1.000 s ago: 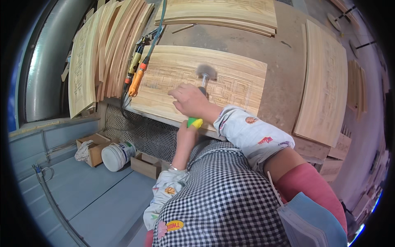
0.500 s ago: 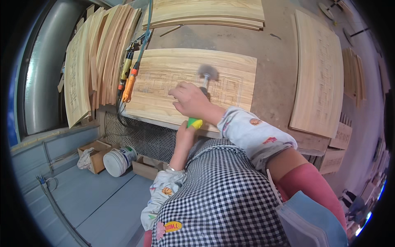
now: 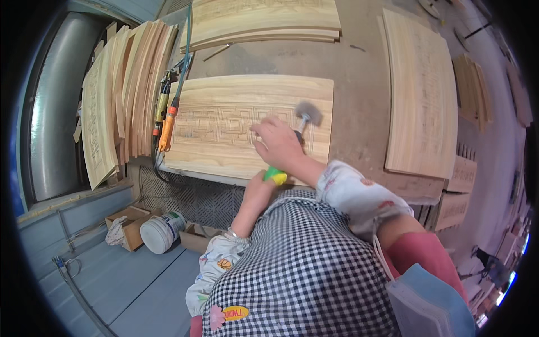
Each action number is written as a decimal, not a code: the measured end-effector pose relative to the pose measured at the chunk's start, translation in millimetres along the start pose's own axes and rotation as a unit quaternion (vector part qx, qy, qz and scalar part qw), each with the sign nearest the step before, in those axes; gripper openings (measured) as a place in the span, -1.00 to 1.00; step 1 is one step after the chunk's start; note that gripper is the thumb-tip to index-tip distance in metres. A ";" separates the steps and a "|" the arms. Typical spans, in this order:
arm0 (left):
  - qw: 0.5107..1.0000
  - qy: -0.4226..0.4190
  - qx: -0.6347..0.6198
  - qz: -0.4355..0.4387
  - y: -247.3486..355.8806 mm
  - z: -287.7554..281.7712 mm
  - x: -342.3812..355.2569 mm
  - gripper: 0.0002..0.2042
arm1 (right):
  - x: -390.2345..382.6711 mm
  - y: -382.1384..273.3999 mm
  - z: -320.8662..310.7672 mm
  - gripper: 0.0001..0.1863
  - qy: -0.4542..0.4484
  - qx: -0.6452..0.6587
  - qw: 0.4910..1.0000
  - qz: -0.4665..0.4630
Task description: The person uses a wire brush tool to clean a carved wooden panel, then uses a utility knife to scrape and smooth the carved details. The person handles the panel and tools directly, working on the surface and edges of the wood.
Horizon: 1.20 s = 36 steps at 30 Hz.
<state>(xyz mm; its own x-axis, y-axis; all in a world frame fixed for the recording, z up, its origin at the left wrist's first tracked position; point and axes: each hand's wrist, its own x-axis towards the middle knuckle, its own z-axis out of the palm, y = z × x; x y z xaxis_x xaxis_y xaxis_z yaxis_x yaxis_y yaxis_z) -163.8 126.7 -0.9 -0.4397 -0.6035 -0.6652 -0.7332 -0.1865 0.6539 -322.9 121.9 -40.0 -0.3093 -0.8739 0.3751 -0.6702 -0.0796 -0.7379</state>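
Note:
My left hand [image 3: 260, 191] is closed on the green and yellow handle [image 3: 275, 174] of a hand-held tool. My right hand [image 3: 276, 143] lies over the tool’s dark upper body, its fingers curled, with the underside hidden. The tool’s blurred grey round head [image 3: 308, 112], on a metal shaft, is over the right end of a pale wooden panel [image 3: 202, 90] with carved square fretwork. An orange-handled tool [image 3: 167, 129] and a yellow one [image 3: 161, 104] lie with hoses at the panel’s left edge.
Stacked boards stand at the left [image 3: 143, 84], lie at the back [image 3: 252, 17] and at the right [image 3: 420, 95] of the dusty bench [image 3: 359, 129]. A white bucket [image 3: 160, 236] and boxes [image 3: 132, 219] sit below. A dark shape [image 3: 491, 267] at far lower right is unclear.
The tool head and both my hands have moved rightward along the panel, toward its right end. The view has shifted slightly, so the bench appears further left.

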 end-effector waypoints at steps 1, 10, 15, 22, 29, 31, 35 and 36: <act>1.000 0.000 -0.005 0.022 -10.1 8.0 5.2 -0.56 | -6.6 1.6 -9.8 -0.64 -0.049 0.007 0.998 0.032; 0.999 0.042 0.007 0.017 -21.9 2.4 -11.9 -0.51 | -11.8 -11.2 5.0 -0.62 -0.037 0.011 0.999 0.001; 0.982 0.118 -0.127 -0.075 -39.6 -4.8 -13.6 -0.58 | 16.9 -22.5 46.6 -0.67 -0.030 0.059 0.990 -0.124; 0.963 0.119 -0.230 -0.073 -52.6 -9.6 -29.2 -0.65 | 11.7 -38.1 68.2 -0.69 -0.067 0.102 0.981 -0.150; 0.979 0.124 -0.155 -0.043 -68.6 -4.0 -39.2 -0.59 | -9.4 -43.6 58.3 -0.71 -0.070 0.091 0.986 -0.118; 0.977 0.114 -0.161 -0.083 -48.9 -11.9 -39.1 -0.58 | 2.8 -42.7 63.4 -0.71 -0.058 0.082 0.986 -0.136; 0.995 0.075 -0.068 -0.014 -65.5 -8.0 -54.2 -0.60 | -34.5 -52.3 35.7 -0.70 -0.052 -0.010 0.995 -0.080; 0.997 0.031 -0.067 -0.037 -73.5 -10.1 -53.9 -0.60 | -48.5 -56.6 31.2 -0.70 -0.077 -0.017 0.996 -0.048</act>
<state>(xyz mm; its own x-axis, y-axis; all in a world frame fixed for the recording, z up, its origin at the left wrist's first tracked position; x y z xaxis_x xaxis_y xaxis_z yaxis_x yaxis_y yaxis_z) -81.0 165.2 -9.5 -0.3509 -0.6294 -0.6933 -0.6855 -0.3317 0.6481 -248.9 153.8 -33.9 -0.1373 -0.9263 0.3508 -0.7144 -0.1528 -0.6828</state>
